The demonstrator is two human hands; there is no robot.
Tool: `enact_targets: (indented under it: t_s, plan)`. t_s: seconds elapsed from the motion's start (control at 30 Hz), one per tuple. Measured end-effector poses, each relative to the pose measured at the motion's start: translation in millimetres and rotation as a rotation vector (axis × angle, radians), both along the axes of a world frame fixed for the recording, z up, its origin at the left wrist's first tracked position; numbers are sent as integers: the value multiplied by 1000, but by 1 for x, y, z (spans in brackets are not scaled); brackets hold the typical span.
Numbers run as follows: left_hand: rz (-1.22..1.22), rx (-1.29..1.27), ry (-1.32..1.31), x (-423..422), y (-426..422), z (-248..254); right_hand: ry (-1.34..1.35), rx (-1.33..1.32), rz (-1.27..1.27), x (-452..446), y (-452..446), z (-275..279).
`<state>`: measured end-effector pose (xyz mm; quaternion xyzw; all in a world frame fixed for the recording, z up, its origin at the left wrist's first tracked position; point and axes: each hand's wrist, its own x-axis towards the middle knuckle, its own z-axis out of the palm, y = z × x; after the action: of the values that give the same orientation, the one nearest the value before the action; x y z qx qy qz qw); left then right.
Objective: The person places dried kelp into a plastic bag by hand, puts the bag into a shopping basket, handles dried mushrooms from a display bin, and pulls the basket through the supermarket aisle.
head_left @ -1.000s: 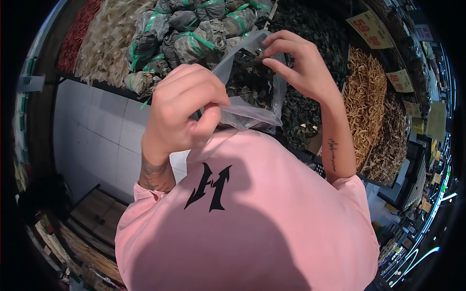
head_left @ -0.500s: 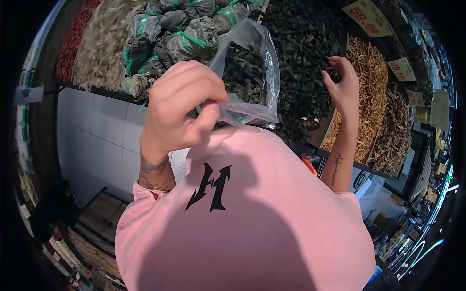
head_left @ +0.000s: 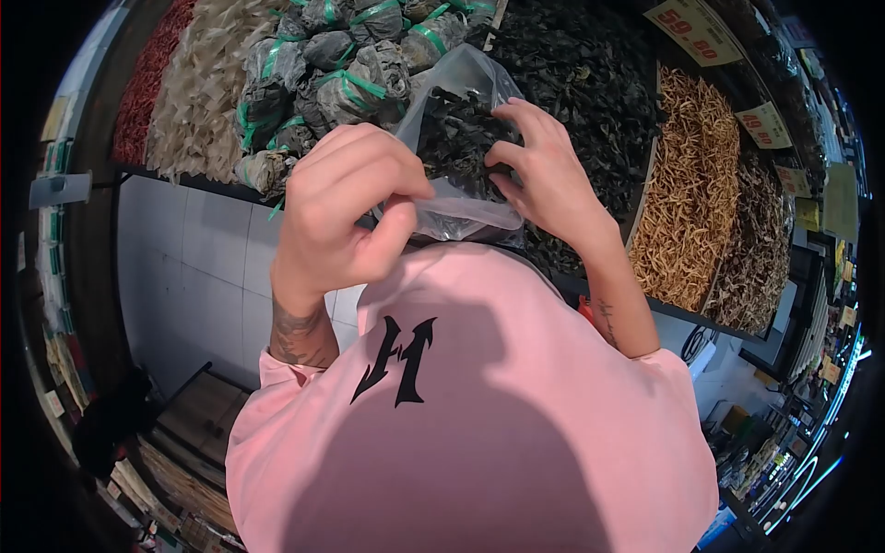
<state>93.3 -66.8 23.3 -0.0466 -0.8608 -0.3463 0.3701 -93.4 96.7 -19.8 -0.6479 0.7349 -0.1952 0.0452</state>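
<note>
A clear plastic bag (head_left: 466, 214) with dark dried pieces (head_left: 456, 129) inside hangs with its mouth open in front of my chest. My left hand (head_left: 355, 203) is closed on the bag's near left edge, fingers pinched together. At the bag's right side, my right hand (head_left: 539, 166) reaches over the opening with its fingers curved and touching or close to the dark pieces; whether it grips any is unclear. Beyond and to the right of the bag lies a heap of loose dark dried pieces (head_left: 590, 83).
Dark bundles tied with green strips (head_left: 355, 83) lie behind the left hand. Pale flakes (head_left: 207, 92) and red dried goods (head_left: 152, 83) are farther left. Golden strips (head_left: 687, 184) and brown strips (head_left: 756, 249) fill compartments at right, below price signs (head_left: 696, 29). White floor tiles (head_left: 207, 240) show below.
My right hand first moved away right from the bag to the edge of the heap, then came back left over the bag's opening. My left hand stays on the bag.
</note>
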Motion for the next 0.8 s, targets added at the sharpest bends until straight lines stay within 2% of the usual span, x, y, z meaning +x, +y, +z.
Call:
enact_targets:
  t_s: [0.07, 0.13, 0.2, 0.4, 0.47, 0.53, 0.73, 0.8]
  plan:
    - [25, 10, -33, 2, 0, -1, -76, -28, 3, -8, 4, 9]
    - [25, 18, -32, 2, 2, -1, -345, -42, -35, -15, 9, 18]
    - [16, 23, -28, -1, 3, -2, -350, -79, -43, -22, 13, 18]
    - [-17, 5, -22, -7, 6, 0, -752, -37, 38, -22, 19, 17]
    - [-13, 2, -35, -7, 5, 1, -803, -110, 29, -20, 19, 14]
    - [-27, -7, -53, -5, 5, 2, -1021, -171, 14, -21, 22, 13]
    - [-32, 5, -48, -8, 5, 1, -1220, -150, -104, -22, 35, 22]
    - [-24, 10, -34, -9, 5, 1, -1156, -150, -105, -25, 38, 25]
